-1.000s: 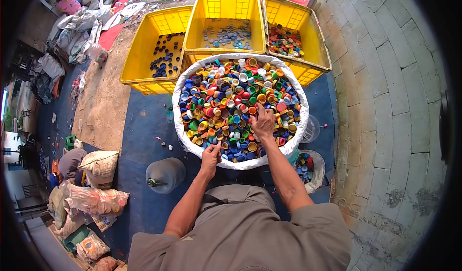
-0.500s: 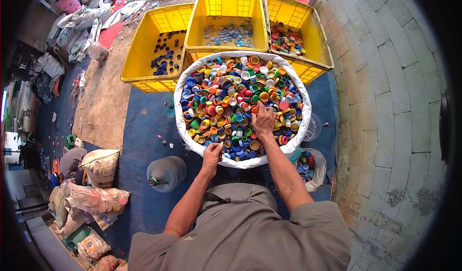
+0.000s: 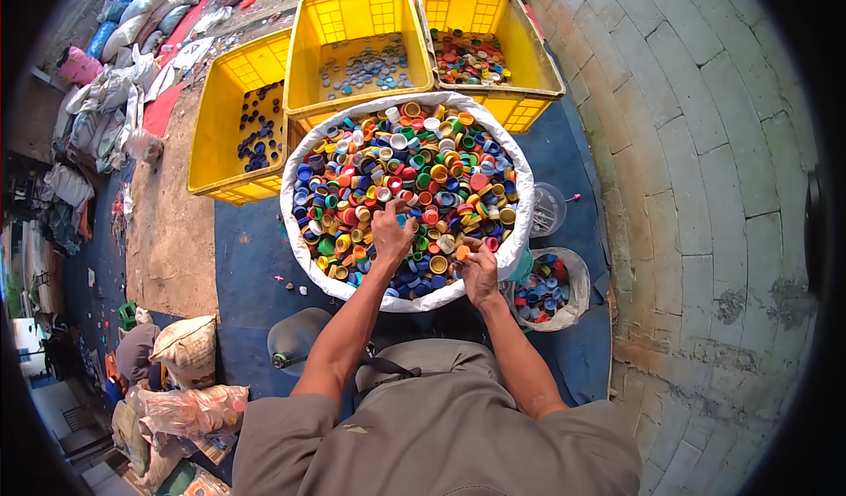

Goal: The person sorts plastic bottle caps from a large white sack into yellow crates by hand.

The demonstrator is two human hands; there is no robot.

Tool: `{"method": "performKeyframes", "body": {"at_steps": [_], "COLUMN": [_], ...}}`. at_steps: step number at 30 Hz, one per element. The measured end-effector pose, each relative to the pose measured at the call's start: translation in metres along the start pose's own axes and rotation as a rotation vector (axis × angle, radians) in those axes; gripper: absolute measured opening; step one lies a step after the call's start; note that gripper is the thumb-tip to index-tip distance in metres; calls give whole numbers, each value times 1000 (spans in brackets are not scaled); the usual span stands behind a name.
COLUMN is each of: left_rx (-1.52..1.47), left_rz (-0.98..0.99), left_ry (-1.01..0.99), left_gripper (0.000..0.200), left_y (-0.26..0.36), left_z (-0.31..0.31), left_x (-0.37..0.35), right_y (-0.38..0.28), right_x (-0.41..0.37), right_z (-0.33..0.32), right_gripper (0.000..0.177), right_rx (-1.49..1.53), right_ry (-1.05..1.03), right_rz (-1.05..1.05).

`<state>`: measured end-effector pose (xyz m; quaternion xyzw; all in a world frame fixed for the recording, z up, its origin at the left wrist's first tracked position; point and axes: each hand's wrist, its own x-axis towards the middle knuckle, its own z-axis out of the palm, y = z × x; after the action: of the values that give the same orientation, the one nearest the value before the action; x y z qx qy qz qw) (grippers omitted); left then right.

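Note:
A big white sack point(image 3: 522, 188) is filled to its rim with bottle caps point(image 3: 414, 157) of many colours. My left hand point(image 3: 390, 233) reaches into the middle of the pile, palm down, with its fingers curled on caps and a blue one at the fingertips. My right hand point(image 3: 481, 273) is at the sack's near rim and pinches an orange cap point(image 3: 462, 252). Behind the sack stand three yellow crates. The left crate point(image 3: 216, 135) holds dark blue caps, the middle crate point(image 3: 304, 55) pale blue ones, and the right crate point(image 3: 529, 60) mixed red and green ones.
A small bag of mixed caps point(image 3: 548, 289) and a clear plastic tub point(image 3: 546, 210) sit right of the sack. A large water jug point(image 3: 295, 342) lies near my left knee. Filled sacks point(image 3: 181, 348) are piled at the left. Brick paving point(image 3: 705, 188) runs along the right.
My left hand moved from the near rim into the middle of the pile. My right hand drew back from the pile to the near rim. The view shifted to the right.

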<state>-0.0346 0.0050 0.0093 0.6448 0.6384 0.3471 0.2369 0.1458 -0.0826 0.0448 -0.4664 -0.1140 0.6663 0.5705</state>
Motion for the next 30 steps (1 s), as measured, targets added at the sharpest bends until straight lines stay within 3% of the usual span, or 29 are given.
{"method": "performKeyframes", "body": {"at_steps": [2,7,13,17,21,24,27,30], "left_rx": [121,276,430,382,213,106,-133,-99], "left_rz": [92,294,277,107,-50,7,-108,-73], "left_ry": [-17,-79,-60,-109,-79,12,24,66], "left_gripper": [51,56,60,60,45,30,20,15], "left_y": [-4,0,10,16,7,-1,-17,-15], "left_z": [13,30,43,44,48,51,54,46], "left_x": [13,34,35,38,42,39,38,34], "right_y": [3,-4,-3,-8,-8,-8,-8,-9], "right_x": [-9,-34,-40,-40,-34,-33,-34,-35], "right_z": [-13,-18,-38,-41,-39,-36,-31,-27], "right_gripper": [31,29,30,33,34,35,35,34], "right_rx": [304,413,330,280,229,210,197,169], "right_ry": [-80,-44,3,11,-1,-15,-17,-13], "right_rz": [109,135,106,105,93,98,124,144]}}
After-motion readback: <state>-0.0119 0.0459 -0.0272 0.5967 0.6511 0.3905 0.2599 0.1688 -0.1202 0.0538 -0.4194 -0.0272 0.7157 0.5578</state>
